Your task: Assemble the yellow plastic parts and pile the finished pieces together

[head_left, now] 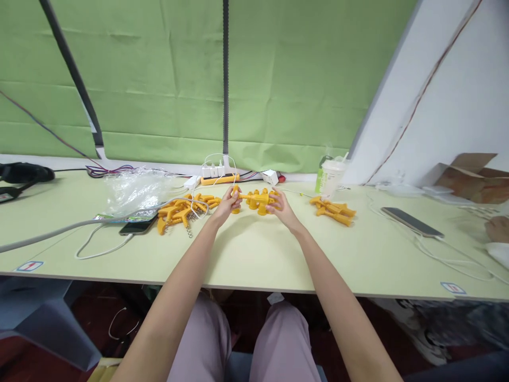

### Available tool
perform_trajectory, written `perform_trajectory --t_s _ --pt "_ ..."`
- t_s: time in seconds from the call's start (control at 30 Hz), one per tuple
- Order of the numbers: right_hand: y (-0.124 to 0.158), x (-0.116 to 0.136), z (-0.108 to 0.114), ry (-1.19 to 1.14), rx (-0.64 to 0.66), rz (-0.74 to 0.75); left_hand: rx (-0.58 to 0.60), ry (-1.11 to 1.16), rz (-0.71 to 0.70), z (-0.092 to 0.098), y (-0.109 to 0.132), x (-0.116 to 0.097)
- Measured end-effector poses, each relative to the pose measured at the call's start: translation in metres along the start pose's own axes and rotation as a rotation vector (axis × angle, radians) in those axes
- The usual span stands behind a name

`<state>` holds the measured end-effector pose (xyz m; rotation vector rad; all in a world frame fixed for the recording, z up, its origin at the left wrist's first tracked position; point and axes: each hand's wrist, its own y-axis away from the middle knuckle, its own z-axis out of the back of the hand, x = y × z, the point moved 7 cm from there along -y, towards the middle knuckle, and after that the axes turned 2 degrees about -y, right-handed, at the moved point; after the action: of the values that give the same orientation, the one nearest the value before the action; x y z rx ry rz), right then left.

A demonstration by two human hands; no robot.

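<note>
Both my arms reach forward over the pale green table (254,254). My left hand (227,204) is closed on the left end of a yellow plastic part (254,198), fingers pinched round it. My right hand (280,206) grips the same part at its right end. More yellow parts stand just behind it. A pile of yellow parts with small metal springs (181,211) lies to the left of my left hand. A smaller group of yellow parts (334,210) lies to the right of my right hand.
A phone on a white cable (138,226) and a crumpled clear plastic bag (135,192) lie at left. A power strip with chargers (217,175), a lidded drink cup (331,176), a second phone (411,221) and a cardboard box (473,178) sit further back and right. Another person's hand (498,229) shows at the right edge.
</note>
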<state>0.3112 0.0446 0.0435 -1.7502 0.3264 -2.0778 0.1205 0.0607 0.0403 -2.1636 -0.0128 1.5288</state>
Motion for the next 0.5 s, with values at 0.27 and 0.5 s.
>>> perform_trajectory --t_s 0.27,0.5 --pt "0.002 -0.012 0.005 0.156 -0.068 -0.084 0.088 -0.028 0.055 -0.011 0.003 0.004" --pt "0.001 -0.006 0.000 0.062 0.018 -0.067 0.093 -0.037 0.062 -0.009 0.001 0.006"
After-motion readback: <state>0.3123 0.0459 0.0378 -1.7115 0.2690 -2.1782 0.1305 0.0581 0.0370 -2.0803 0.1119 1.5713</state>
